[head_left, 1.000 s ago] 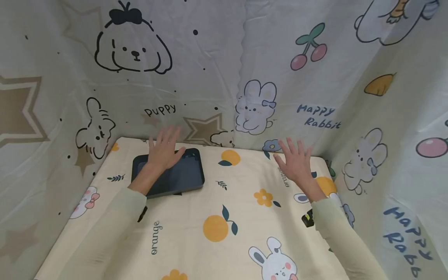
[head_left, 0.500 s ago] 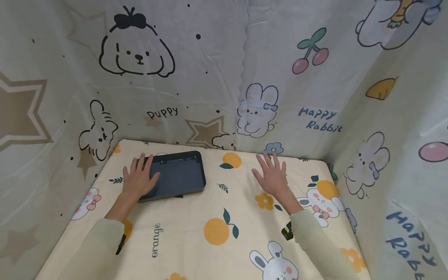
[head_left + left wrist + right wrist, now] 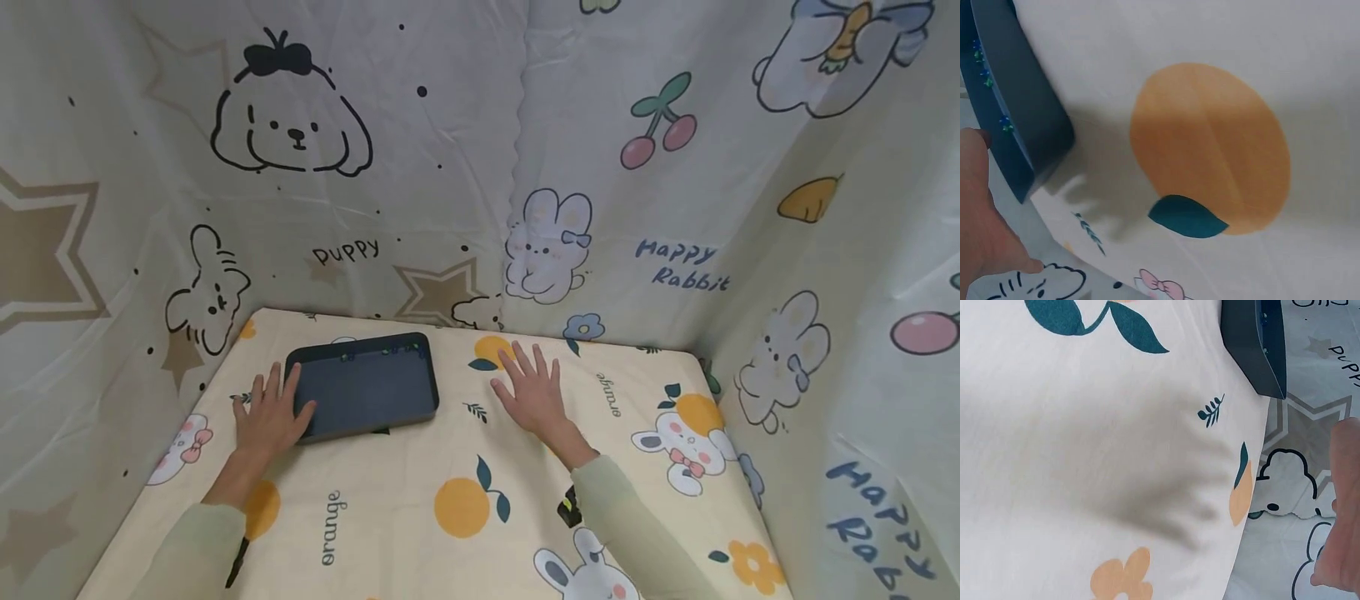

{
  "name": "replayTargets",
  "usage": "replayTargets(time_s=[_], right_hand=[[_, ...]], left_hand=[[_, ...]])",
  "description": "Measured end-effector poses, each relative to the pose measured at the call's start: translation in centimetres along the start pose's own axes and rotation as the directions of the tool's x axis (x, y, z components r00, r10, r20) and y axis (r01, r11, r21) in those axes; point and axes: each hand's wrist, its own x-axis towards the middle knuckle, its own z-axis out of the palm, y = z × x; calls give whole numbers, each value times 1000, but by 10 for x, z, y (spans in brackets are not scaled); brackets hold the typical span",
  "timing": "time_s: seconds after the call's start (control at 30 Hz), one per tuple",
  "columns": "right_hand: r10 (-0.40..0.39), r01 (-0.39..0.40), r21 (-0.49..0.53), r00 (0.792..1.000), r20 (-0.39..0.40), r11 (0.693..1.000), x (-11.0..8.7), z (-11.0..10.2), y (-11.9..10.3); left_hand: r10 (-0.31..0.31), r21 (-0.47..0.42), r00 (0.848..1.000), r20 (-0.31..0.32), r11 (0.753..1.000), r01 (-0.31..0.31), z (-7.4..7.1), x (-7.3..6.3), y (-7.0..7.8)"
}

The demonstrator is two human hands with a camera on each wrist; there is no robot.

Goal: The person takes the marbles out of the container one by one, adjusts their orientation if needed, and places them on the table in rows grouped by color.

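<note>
A dark blue-grey rectangular tray (image 3: 367,392) with low walls lies on the patterned cloth, left of the middle. Small blue and green bits (image 3: 1007,123) show along its inside; they are too small to name. My left hand (image 3: 268,421) is at the tray's left end, fingers spread, overlapping its near-left corner in the head view. Whether it touches the tray I cannot tell. To the right of the tray, my right hand (image 3: 534,396) hovers palm down with fingers spread, holding nothing; its shadow falls on the cloth in the right wrist view.
The table is covered by a cream cloth (image 3: 397,492) printed with oranges, flowers and rabbits. Pale printed curtains (image 3: 450,167) hang behind it and on both sides. A black and yellow strap piece (image 3: 570,507) shows by the right sleeve.
The left hand has moved left and nearer, from over the tray to its left end. My right hand has come left toward the tray. The tray stays in place.
</note>
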Motion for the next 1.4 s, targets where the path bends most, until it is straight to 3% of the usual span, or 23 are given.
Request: replayTargets(time_s=[0.37,0.6,0.93,1.2,1.4], right_hand=[[-12,14,-46,999,51,999,16,22,-33],[-31,33,-43,998,59,998,26,35,-52],[-68,71,-46,995,68,996,31,53,-79],[-36,44,-82,995,94,996,35,64,-87],[-17,26,-73,993,116,997,40,75,-88]], left_hand=[[-7,-16,1000,-7,1000,7,7,-4,-15],[-15,-44,1000,25,999,16,9,-4,-21],[-45,4,998,50,999,45,22,-4,-25],[-40,-4,999,31,999,40,26,-7,-27],[-51,-9,997,62,999,52,25,-5,-27]])
